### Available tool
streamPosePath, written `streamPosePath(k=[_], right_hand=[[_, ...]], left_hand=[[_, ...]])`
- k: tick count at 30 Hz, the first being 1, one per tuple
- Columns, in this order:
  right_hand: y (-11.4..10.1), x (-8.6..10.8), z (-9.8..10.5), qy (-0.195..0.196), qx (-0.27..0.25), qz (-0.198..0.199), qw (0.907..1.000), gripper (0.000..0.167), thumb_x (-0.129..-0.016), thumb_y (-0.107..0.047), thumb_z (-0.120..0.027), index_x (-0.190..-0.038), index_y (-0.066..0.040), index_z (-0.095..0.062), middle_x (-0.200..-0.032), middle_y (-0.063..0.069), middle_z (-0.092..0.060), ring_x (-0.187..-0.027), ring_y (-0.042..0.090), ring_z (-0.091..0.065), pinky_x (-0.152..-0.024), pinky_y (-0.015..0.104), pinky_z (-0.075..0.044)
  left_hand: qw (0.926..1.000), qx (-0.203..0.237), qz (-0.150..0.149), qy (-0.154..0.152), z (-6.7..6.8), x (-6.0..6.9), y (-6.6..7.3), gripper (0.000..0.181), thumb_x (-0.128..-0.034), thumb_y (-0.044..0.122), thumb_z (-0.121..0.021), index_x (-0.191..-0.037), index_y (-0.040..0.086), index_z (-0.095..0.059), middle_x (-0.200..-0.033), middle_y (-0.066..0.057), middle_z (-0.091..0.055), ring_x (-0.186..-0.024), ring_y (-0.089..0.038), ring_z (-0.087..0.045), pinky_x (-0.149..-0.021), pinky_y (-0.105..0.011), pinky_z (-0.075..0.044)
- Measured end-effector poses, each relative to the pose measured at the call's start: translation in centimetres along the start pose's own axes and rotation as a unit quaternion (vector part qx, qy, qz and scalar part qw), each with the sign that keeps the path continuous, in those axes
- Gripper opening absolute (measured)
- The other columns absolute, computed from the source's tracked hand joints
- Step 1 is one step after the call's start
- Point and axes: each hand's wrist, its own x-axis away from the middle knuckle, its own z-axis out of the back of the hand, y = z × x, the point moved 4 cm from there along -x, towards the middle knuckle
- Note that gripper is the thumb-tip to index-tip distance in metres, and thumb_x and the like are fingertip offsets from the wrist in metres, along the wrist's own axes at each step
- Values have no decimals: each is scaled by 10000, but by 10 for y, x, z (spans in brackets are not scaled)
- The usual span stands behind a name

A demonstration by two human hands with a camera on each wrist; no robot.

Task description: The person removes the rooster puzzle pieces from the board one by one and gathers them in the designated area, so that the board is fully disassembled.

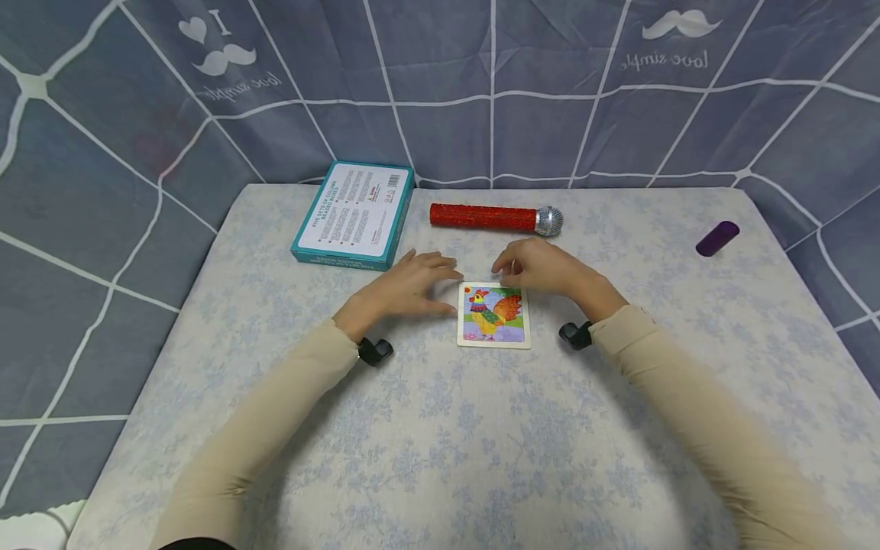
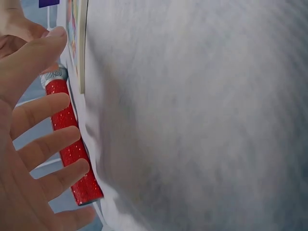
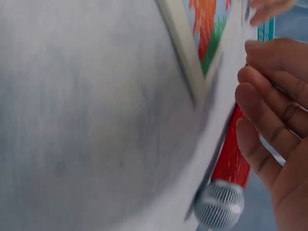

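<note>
A small square rooster puzzle (image 1: pixel 493 315) in a pale frame lies flat on the table between the two hands. To its left, my left hand (image 1: pixel 415 286) hovers with its fingers spread and nothing in them; the left wrist view shows the same hand (image 2: pixel 36 144) in front of the red microphone. Over the puzzle's upper right corner is my right hand (image 1: pixel 543 267), its fingers loosely bent. No object shows in the right hand (image 3: pixel 279 110) in the right wrist view, and whether its fingertips touch the frame I cannot tell.
Behind the puzzle lies a red glittery microphone (image 1: pixel 483 217) with a silver head. A teal box (image 1: pixel 354 214) with a printed white label rests at the back left. Far to the right lies a purple cylinder (image 1: pixel 717 238). Grey-blue curtain (image 1: pixel 440 137) hangs behind the flowered tablecloth (image 1: pixel 481 443).
</note>
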Motion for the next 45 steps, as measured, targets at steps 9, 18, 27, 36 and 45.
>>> streamPosePath(k=[9,18,27,36,45], right_hand=[[-20,-8,-17,-356,-451,323,9978,312,-843,-145,-764,-1143,-74,-721,-926,32,-635,-779,161,-553,-707,328,-473],[-25,-11,-25,-551,-249,304,9977,362,-849,-186,-775,-1197,-117,-704,-980,42,-619,-818,174,-538,-729,326,-460],[-26,-15,-28,-698,-66,214,9973,371,-848,-188,-774,-1204,-124,-692,-1006,24,-607,-858,170,-538,-768,330,-462],[-26,-18,-28,-832,-81,127,9964,295,-831,-164,-783,-1115,-150,-701,-1010,14,-609,-921,183,-547,-807,337,-463],[-28,-22,-27,-1074,20,-132,9941,328,-826,-163,-794,-1133,-162,-677,-1007,13,-600,-932,176,-545,-804,341,-458]], left_hand=[[9997,-129,203,14,-7,-3,3,729,-796,589,-737,-1379,177,-588,-1527,-98,-410,-1437,-312,-291,-1117,-644,-171],[9991,-69,415,-64,-10,-3,3,770,-768,612,-750,-1382,179,-586,-1536,-92,-395,-1444,-304,-275,-1117,-607,-229],[9985,-44,542,-107,-9,-5,6,767,-756,616,-758,-1364,179,-590,-1534,-84,-398,-1441,-277,-281,-1106,-615,-244],[9977,71,663,-122,-10,-7,7,791,-740,602,-782,-1372,171,-582,-1537,-96,-389,-1450,-278,-262,-1102,-642,-222],[9971,157,728,-172,-9,-8,8,795,-735,576,-800,-1376,160,-579,-1539,-90,-384,-1453,-280,-251,-1098,-653,-215]])
